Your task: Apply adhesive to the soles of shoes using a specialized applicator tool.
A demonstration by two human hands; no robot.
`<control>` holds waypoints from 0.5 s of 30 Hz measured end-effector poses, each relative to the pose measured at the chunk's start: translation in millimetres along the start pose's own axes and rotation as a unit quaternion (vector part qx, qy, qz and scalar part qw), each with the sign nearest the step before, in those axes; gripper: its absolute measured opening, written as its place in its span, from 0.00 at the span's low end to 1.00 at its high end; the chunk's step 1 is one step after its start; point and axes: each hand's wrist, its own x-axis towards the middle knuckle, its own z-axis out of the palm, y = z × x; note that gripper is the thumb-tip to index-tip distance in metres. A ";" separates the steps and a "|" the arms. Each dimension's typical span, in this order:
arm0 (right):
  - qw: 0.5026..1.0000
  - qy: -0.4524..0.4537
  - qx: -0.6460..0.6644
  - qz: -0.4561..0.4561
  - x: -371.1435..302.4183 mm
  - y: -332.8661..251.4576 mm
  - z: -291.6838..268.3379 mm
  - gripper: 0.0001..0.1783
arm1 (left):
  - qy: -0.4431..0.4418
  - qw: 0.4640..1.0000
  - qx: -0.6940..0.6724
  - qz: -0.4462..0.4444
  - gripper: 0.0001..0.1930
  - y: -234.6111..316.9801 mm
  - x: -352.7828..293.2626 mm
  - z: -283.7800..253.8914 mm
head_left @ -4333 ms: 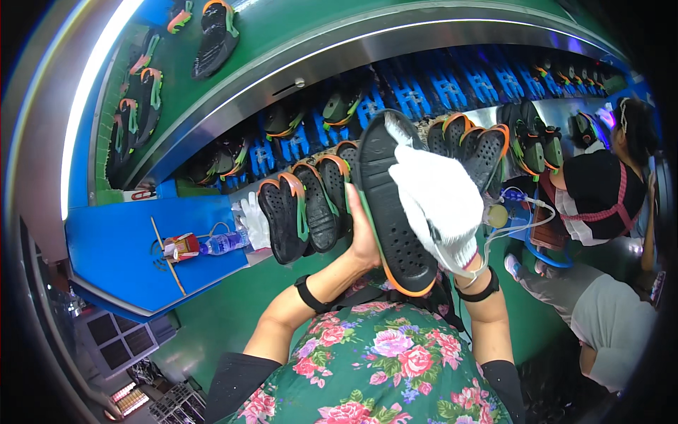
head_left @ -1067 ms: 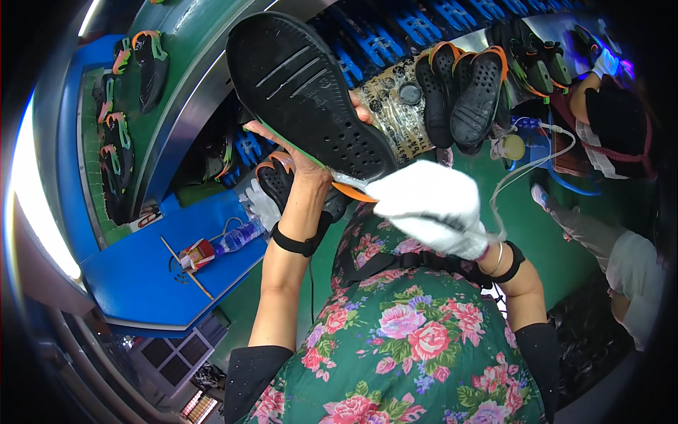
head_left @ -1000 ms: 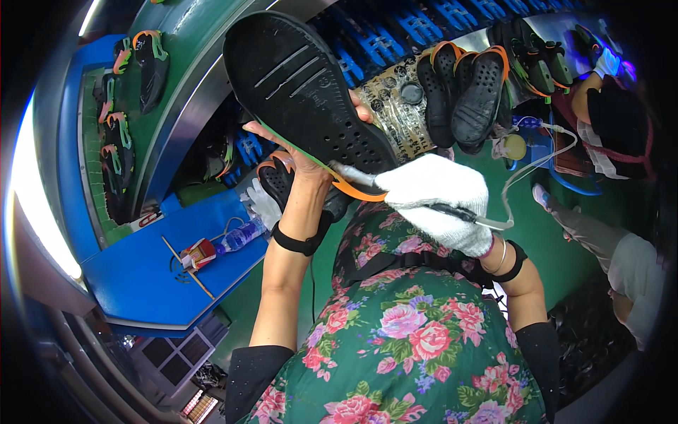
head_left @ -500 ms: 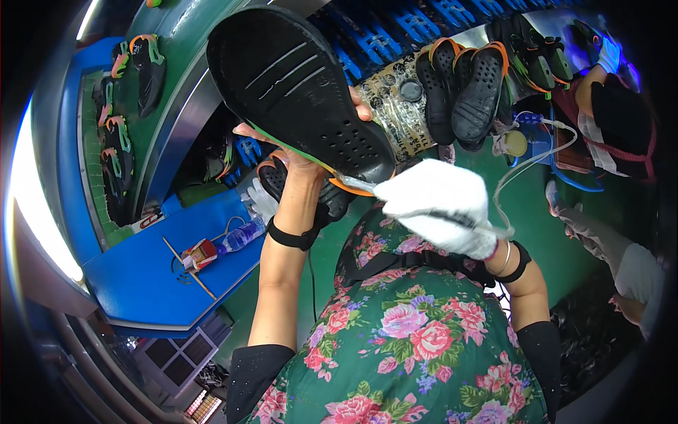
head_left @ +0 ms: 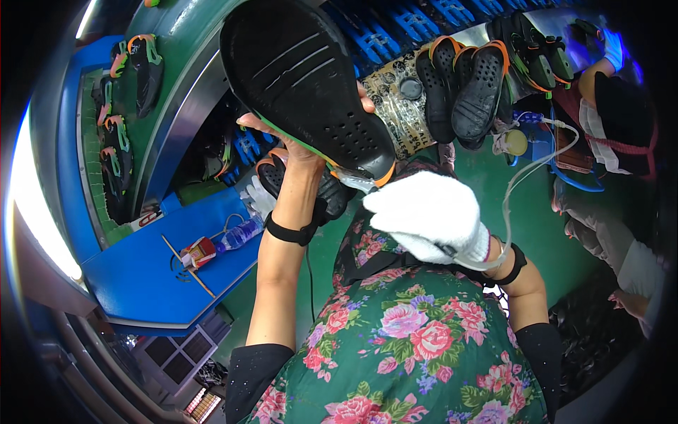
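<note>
black shoe sole in left hand, brush tip at its narrow end

bare left hand (head_left: 300, 150) wrapped firm round black shoe sole (head_left: 289, 78), thumb one side, fingertips out the other. sole is raised in front of the person, tilted, wide end up-left, narrow end down-right; grooves on wide part, small holes by narrow end, green and orange edging. right hand (head_left: 431, 212), white knit glove, fingers curled tight on a brush (head_left: 358, 181); handle mostly hidden by glove, pale tip at the orange edging, exact contact unclear. clear tube (head_left: 506, 205) runs from the glove, looping up right near a yellow-topped container (head_left: 516, 143).

around: dark shoes (head_left: 480, 99) right of the sole, taped package (head_left: 401, 116) between. more shoes partly hidden behind left wrist. blue table (head_left: 141, 286) at left with bottle (head_left: 244, 233), red box (head_left: 199, 252), thin stick (head_left: 203, 284); spare white glove (head_left: 258, 198) near its edge. green floral apron (head_left: 409, 346) on the wearer. co-worker's gloved hand (head_left: 613, 51) far upper right, bluish light.
</note>
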 end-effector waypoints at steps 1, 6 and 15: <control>0.986 -0.001 0.113 0.120 -0.3 -5.3 2.5 0.17 | 0.009 1.000 -0.016 0.012 0.77 -1.5 0.4 0.1; 0.992 0.006 -0.076 -0.102 9.4 1.6 5.2 0.19 | -0.009 0.999 -0.033 0.004 0.75 -3.9 3.2 -3.4; 0.997 0.077 -0.013 -0.018 11.3 0.1 -3.5 0.10 | 0.013 0.999 -0.047 -0.020 0.71 -5.8 0.8 -3.7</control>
